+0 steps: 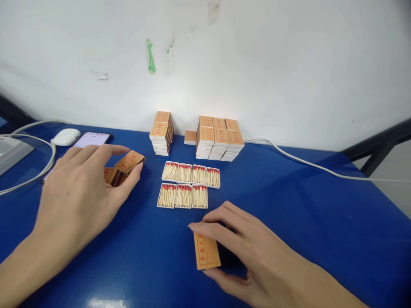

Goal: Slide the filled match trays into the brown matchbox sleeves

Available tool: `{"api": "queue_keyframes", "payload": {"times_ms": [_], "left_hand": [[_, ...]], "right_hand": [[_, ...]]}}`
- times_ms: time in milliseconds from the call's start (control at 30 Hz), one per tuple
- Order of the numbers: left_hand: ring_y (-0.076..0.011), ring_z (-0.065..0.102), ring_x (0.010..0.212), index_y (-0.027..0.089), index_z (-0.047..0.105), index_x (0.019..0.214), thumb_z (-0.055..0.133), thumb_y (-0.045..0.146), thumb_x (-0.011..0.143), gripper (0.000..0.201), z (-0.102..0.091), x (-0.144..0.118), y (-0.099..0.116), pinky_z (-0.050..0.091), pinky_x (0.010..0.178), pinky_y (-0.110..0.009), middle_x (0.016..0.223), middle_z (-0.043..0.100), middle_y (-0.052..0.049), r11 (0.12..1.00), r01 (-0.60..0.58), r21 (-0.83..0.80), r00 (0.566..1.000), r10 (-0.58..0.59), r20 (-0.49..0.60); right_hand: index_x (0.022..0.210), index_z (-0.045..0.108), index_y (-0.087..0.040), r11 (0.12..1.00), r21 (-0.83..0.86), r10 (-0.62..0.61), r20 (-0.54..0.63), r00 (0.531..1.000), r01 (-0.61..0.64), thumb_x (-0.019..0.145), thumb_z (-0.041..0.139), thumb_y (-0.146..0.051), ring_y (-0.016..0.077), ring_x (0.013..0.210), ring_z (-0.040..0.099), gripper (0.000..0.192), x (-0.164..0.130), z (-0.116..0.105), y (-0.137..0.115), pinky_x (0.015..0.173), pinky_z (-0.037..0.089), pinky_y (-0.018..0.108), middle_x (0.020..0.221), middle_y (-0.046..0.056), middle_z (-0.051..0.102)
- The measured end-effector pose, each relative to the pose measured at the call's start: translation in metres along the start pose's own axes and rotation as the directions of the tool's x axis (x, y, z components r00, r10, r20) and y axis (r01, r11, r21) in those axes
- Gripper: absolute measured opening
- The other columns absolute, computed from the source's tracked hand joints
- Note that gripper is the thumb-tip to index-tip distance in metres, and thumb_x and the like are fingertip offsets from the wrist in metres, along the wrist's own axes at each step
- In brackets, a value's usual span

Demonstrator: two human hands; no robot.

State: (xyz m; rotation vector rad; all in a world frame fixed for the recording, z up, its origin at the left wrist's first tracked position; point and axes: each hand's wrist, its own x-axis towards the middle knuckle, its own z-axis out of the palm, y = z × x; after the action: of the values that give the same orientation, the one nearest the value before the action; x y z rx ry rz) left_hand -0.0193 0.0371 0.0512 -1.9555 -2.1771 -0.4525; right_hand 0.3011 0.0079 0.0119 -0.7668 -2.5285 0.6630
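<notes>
Holding a matchbox [206, 251] flat near the table's [305, 222] front edge, our right hand [253, 252] pinches it.
Our left hand [80, 192] spreads over empty sleeves [125, 167]; we think the box is light and crushable, best held by its sides.

Orange matchbox [206, 251] lies flat, closed; empty sleeves [126, 166] seemingly piled left.
</notes>
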Motion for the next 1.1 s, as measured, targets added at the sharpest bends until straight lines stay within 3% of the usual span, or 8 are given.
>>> {"api": "queue_keyframes", "payload": {"times_ms": [233, 367, 467, 600, 700, 800, 967, 1100], "left_hand": [[-0.0366, 0.075, 0.105, 0.020, 0.077, 0.126, 0.056, 0.061, 0.115, 0.047, 0.000, 0.001, -0.005, 0.054, 0.089, -0.044, 0.101, 0.079, -0.012, 0.996, -0.042, 0.077, 0.998, 0.038, 0.046], [-0.0381, 0.077, 0.107, 0.021, 0.082, 0.119, 0.065, 0.057, 0.109, 0.041, 0.007, 0.000, -0.009, 0.056, 0.092, -0.047, 0.095, 0.079, -0.011, 0.998, -0.054, 0.037, 0.993, 0.057, -0.104], [-0.0360, 0.079, 0.113, 0.022, 0.083, 0.121, 0.069, 0.054, 0.109, 0.037, 0.008, -0.004, -0.006, 0.057, 0.095, -0.046, 0.102, 0.081, -0.010, 0.989, -0.144, -0.046, 0.957, 0.127, -0.262], [-0.0268, 0.080, 0.112, 0.024, 0.078, 0.129, 0.075, 0.042, 0.111, 0.026, 0.003, -0.011, 0.000, 0.058, 0.089, -0.039, 0.117, 0.084, -0.005, 0.879, -0.419, -0.227, 0.883, 0.335, -0.329], [-0.0230, 0.079, 0.115, 0.022, 0.075, 0.135, 0.079, 0.028, 0.109, 0.026, 0.004, -0.018, 0.000, 0.061, 0.104, -0.040, 0.122, 0.085, -0.004, 0.617, -0.705, -0.351, 0.708, 0.643, -0.293], [-0.0232, 0.079, 0.114, 0.016, 0.074, 0.137, 0.079, 0.024, 0.109, 0.029, 0.011, -0.027, 0.004, 0.061, 0.105, -0.042, 0.122, 0.085, -0.007, 0.412, -0.806, -0.424, 0.545, 0.797, -0.262], [-0.0255, 0.078, 0.102, 0.014, 0.077, 0.128, 0.073, 0.026, 0.110, 0.022, 0.025, -0.044, 0.015, 0.062, 0.094, -0.043, 0.104, 0.084, -0.007, 0.302, -0.813, -0.498, 0.465, 0.851, -0.245], [-0.0258, 0.080, 0.100, 0.014, 0.077, 0.128, 0.073, 0.028, 0.111, 0.023, 0.030, -0.051, 0.017, 0.064, 0.098, -0.043, 0.101, 0.084, -0.007, 0.303, -0.832, -0.465, 0.446, 0.864, -0.235]], "right_hand": [[0.161, 0.058, -0.022, 1.000, -0.027, -0.002, 0.051, 0.999, 0.004, 0.108, 0.080, -0.030, 0.0244, 0.121, 0.072, 0.057, -0.002, -0.003, 0.004, 0.119, 0.061, 0.049, 0.136, 0.009, 0.076], [0.160, 0.059, -0.026, 0.999, -0.026, 0.024, 0.057, 0.998, -0.022, 0.106, 0.083, -0.031, 0.0254, 0.126, 0.073, 0.059, -0.003, -0.015, 0.010, 0.120, 0.061, 0.047, 0.138, 0.007, 0.078], [0.156, 0.063, -0.030, 0.996, -0.025, 0.083, 0.022, 0.996, -0.083, 0.106, 0.083, -0.031, 0.0225, 0.120, 0.074, 0.054, -0.002, -0.029, 0.016, 0.105, 0.066, 0.037, 0.135, 0.004, 0.079], [0.154, 0.066, -0.036, 0.984, -0.026, 0.175, -0.032, 0.984, -0.176, 0.107, 0.083, -0.036, 0.0207, 0.119, 0.076, 0.050, -0.003, -0.044, 0.024, 0.098, 0.068, 0.033, 0.136, 0.003, 0.077], [0.153, 0.068, -0.038, 0.977, -0.013, 0.214, -0.035, 0.976, -0.215, 0.107, 0.084, -0.039, 0.0213, 0.120, 0.077, 0.049, -0.005, -0.048, 0.029, 0.099, 0.068, 0.034, 0.137, 0.003, 0.077], [0.153, 0.068, -0.039, 0.977, 0.002, 0.214, -0.056, 0.975, -0.214, 0.106, 0.085, -0.042, 0.0215, 0.122, 0.078, 0.050, -0.006, -0.049, 0.032, 0.101, 0.068, 0.035, 0.138, 0.003, 0.077], [0.154, 0.068, -0.041, 0.986, 0.019, 0.164, -0.106, 0.981, -0.163, 0.105, 0.087, -0.041, 0.0215, 0.122, 0.079, 0.053, -0.003, -0.049, 0.030, 0.103, 0.068, 0.035, 0.137, 0.003, 0.078], [0.156, 0.068, -0.044, 0.982, -0.018, 0.186, -0.057, 0.981, -0.187, 0.107, 0.083, -0.040, 0.0206, 0.123, 0.079, 0.051, 0.000, -0.050, 0.029, 0.102, 0.069, 0.034, 0.139, 0.002, 0.078]]}}
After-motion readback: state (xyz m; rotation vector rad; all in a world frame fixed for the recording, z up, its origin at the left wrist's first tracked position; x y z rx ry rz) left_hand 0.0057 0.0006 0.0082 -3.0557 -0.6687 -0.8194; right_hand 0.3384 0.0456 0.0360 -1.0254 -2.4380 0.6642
